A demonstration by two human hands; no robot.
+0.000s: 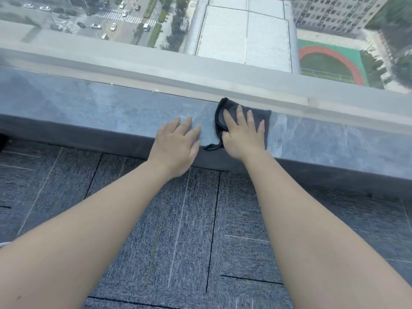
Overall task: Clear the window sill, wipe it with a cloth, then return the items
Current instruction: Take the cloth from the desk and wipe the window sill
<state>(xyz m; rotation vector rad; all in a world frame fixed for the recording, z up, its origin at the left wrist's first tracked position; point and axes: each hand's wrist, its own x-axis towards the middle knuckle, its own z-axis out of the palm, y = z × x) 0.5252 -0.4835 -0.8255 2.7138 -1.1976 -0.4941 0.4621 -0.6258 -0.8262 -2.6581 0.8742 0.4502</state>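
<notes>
Carpet (189, 230) nearest me, my left hand (178, 144) flat and empty on the sill (100, 108), fingers spread, my right hand (243, 134) just beside it, palm pressing the dark cloth (265, 117) down, not clenched, window frame (156, 70) beyond.

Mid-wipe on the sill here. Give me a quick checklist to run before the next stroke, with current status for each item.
1. Cloth lying flat on the window sill: ok.
2. Right hand pressed palm-down on the cloth, fingers spread: ok.
3. Left hand on the bare sill beside the cloth, holding nothing: ok.
4. Visible stretch of sill free of items: ok; the ends run out of frame, cannot tell.
5. Cloth's loose strap hangs over the sill's front edge: not ok, may drag.
6. Sill clean where already wiped: cannot tell.
</notes>
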